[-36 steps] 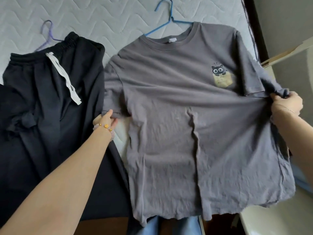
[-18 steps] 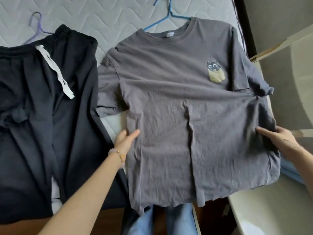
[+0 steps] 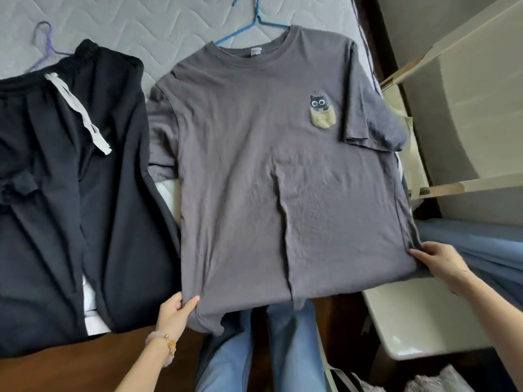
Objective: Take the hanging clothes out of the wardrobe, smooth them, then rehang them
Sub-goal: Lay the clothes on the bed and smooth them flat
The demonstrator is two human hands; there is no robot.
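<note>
T-shirt (image 3: pixel 254 165): grey, laid flat and front up on the bed (image 3: pixel 141 21). Its hem overhangs the near edge of the bed. A blue hanger (image 3: pixel 249 26) sits inside the collar, with its hook lying on the mattress above the neckline. A cat print (image 3: pixel 321 111) is on the chest. A vertical crease runs down the middle of the lower half.

Left grip (image 3: pixel 177 309): closed on the lower left hem corner, with the thumb on top of the fabric and the fingers beneath. There is a bracelet (image 3: pixel 164 345) on the wrist.

Right grip (image 3: pixel 441 260): closed on the lower right side seam, with the fingertips curled over the fabric edge.

Trousers (image 3: pixel 56 193): black, laid flat on the bed just left of the T-shirt. A white drawstring (image 3: pixel 79 108) lies across the waistband, and a purple hanger (image 3: pixel 46 38) shows above it.
</note>
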